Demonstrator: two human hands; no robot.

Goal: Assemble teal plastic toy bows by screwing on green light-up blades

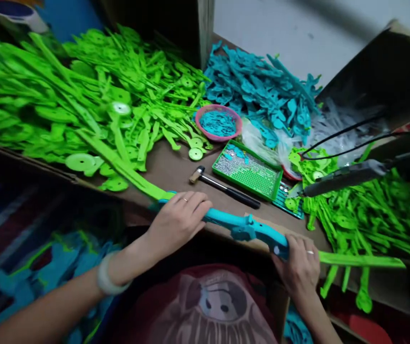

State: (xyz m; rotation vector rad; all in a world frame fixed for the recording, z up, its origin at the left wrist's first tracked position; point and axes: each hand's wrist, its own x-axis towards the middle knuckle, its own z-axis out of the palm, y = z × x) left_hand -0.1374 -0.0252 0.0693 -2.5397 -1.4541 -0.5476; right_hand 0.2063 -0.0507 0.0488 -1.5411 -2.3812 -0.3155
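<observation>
My left hand (178, 220) lies over the left end of a long teal plastic piece (241, 225) at the table's front edge, fingers curled on it. My right hand (300, 265) grips the right end of the same piece. A long green plastic strip (359, 260) sticks out to the right from under my right hand, and another green strip (126, 169) runs up left from my left hand. Whether these strips are joined to the teal piece is unclear.
A big heap of green plastic parts (65, 95) fills the left, a teal heap (262, 91) the back, more green parts (370, 215) the right. Between lie a small hammer (222, 186), a green tray (250, 169) of small metal bits and a pink bowl (219, 122).
</observation>
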